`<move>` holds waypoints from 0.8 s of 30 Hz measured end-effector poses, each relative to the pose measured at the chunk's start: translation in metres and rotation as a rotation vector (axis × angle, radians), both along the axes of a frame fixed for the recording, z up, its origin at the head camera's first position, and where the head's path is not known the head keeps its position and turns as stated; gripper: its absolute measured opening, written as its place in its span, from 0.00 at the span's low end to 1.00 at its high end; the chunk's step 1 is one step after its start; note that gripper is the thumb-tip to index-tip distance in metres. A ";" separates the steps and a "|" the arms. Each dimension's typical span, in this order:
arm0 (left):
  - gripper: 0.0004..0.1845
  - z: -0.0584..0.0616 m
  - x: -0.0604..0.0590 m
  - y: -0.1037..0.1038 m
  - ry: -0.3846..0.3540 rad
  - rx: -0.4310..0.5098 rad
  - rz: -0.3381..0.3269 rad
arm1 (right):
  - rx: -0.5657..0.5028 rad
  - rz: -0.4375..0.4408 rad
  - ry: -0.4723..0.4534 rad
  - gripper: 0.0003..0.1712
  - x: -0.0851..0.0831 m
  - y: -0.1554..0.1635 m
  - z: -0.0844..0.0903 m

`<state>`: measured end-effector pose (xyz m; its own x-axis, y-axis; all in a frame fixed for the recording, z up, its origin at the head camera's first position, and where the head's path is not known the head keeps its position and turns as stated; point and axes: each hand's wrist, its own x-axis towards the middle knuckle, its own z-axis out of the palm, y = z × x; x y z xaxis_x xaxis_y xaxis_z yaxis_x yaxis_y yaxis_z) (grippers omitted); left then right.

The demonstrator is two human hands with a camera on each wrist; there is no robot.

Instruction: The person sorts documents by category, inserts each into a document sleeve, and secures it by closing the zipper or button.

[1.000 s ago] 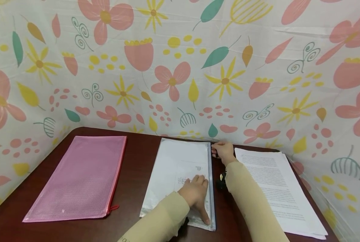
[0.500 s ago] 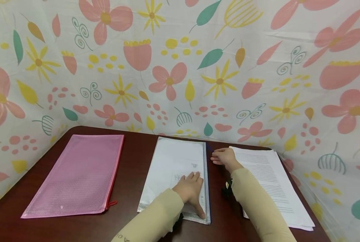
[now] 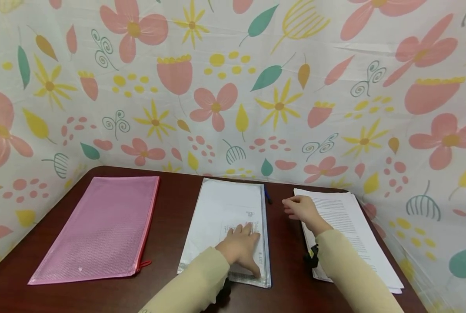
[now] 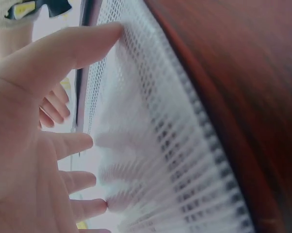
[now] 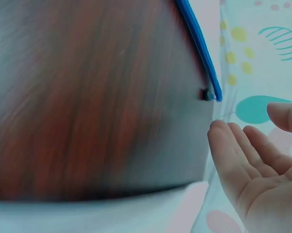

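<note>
A white mesh zip pouch (image 3: 229,217) with papers inside lies in the middle of the dark wooden table (image 3: 170,226), its blue zipper (image 3: 265,217) along the right edge. My left hand (image 3: 241,248) lies flat on the pouch's near end, fingers straight and pressing on the mesh (image 4: 151,145). My right hand (image 3: 301,208) hovers with relaxed fingers, holding nothing, between the pouch and a stack of printed paper (image 3: 346,226). In the right wrist view the right hand (image 5: 262,160) is empty, a short way from the zipper pull (image 5: 206,93).
A pink mesh zip pouch (image 3: 100,228) lies flat at the left of the table. A flowered cloth (image 3: 233,87) walls the table at the back and both sides. Bare wood shows between the two pouches and at the front edge.
My right hand has let go of the zipper's far end and drawn back to the right, toward the paper stack. The left hand stays pressed on the pouch.
</note>
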<state>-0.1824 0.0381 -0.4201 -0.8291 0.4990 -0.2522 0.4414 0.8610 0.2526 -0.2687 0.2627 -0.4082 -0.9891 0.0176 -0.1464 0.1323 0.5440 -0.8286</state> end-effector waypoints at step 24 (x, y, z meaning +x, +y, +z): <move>0.55 -0.002 0.001 0.036 0.012 0.020 -0.034 | 0.445 0.082 0.118 0.27 0.061 0.070 0.014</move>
